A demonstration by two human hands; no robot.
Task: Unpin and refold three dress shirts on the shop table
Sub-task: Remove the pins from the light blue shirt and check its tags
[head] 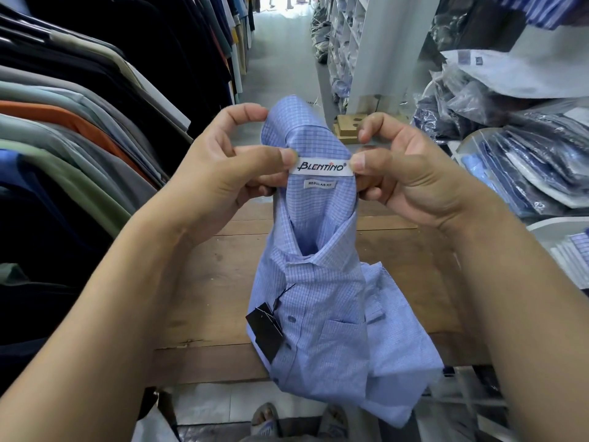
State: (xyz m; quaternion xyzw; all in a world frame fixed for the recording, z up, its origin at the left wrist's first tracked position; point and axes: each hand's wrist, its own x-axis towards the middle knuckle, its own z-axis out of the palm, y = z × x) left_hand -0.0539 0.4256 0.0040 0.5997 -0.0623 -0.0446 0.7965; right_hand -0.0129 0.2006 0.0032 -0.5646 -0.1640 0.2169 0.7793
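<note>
A light blue checked dress shirt (322, 314) hangs in the air above the wooden shop table (207, 301), collar end up. My left hand (220, 164) pinches the collar band at the left end of the white brand label (321, 168). My right hand (404, 167) pinches the collar at the label's right end. The collar is folded upward behind the label. A black hang tag (266, 330) dangles on a string from the button placket. The shirt's lower part drapes over the table's near edge. No pins can be made out.
A rack of hanging shirts (79, 129) fills the left side. Piles of bagged shirts (526, 167) lie on shelves at the right. An aisle (280, 55) runs ahead, with white shelving (376, 59) beyond. My sandalled feet (299, 422) stand below the table edge.
</note>
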